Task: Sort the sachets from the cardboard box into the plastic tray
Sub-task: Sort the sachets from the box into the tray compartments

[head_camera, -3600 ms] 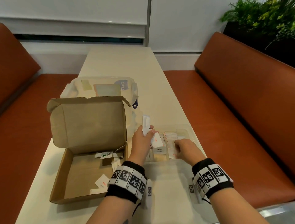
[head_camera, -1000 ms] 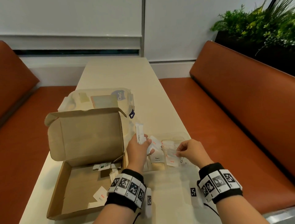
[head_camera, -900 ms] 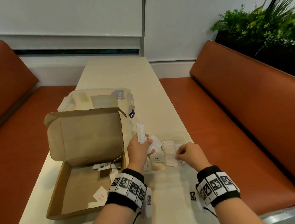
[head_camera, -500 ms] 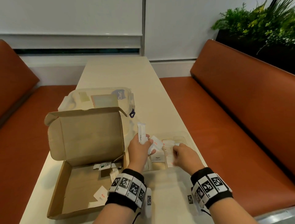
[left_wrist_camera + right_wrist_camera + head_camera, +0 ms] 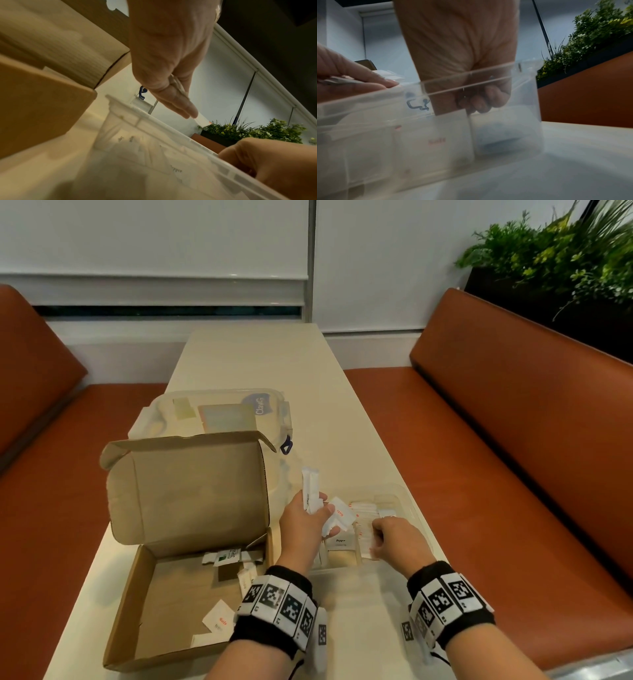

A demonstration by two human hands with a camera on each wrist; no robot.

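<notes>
An open cardboard box (image 5: 164, 611) lies at the left with several white sachets (image 5: 219, 619) on its floor. To its right stands the clear plastic tray (image 5: 407, 501), with sachets upright in its compartments. My left hand (image 5: 305, 518) hovers over the tray's left end. It grips a bunch of sachets: a long stick sachet (image 5: 310, 484) pointing up and flat salt sachets (image 5: 342, 513). My right hand (image 5: 387, 535) is down inside the tray, fingers curled and pinching a sachet among those standing there. Through the clear wall (image 5: 522, 108) the curled fingertips (image 5: 481, 104) show.
A clear lidded container (image 5: 219, 412) with a blue clip sits behind the box's raised flap (image 5: 191, 487). Orange benches (image 5: 513, 440) run along both long sides of the narrow table (image 5: 257, 354). Plants (image 5: 565, 251) stand behind the right bench.
My right hand, which held a salt sachet just above the tray, has dropped down into the tray with it. The left hand has kept its bunch and barely moved.
</notes>
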